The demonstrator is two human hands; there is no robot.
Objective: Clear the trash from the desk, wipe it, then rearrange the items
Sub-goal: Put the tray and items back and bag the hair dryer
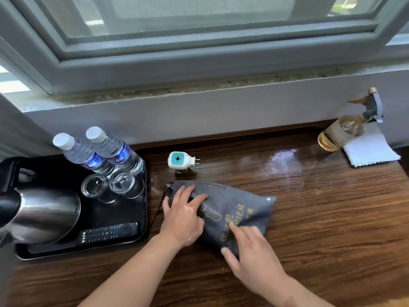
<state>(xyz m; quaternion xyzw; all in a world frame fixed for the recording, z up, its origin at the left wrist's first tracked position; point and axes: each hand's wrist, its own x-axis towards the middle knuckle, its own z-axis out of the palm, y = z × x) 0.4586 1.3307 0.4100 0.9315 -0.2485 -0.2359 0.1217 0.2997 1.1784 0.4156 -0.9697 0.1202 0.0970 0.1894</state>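
Left hand [183,214]: fingers [200,199] straight and spread, pressing flat on the left end of the grey pouch [241,204]. Nothing gripped.

Right hand [254,255]: fingers extended, tips on the pouch's near edge. It's motion-blurred, but I see no curl round the fabric, so it holds nothing.

The pouch lies flat on the desk [321,218], just right of the black tray [145,196] and just in front of the white plug-in unit [179,160].

Handling, my read:
- Soft cloth, limp, with bulky contents. It will sag if lifted by one corner.
- The wood has a wet sheen behind it, so it should slide easily under flat palms.
- To lift it, take the body from both ends or pinch the neck. The cord [162,200] alone would let it swing.

Orientation:
- The long axis runs roughly left-right across the desk, slightly skewed.
- The drawstring mouth points left toward the tray, the closed end right.
- The gold lettering faces up.

The spray bottle [340,134] and white cloth [371,151] sit well apart at the far right.
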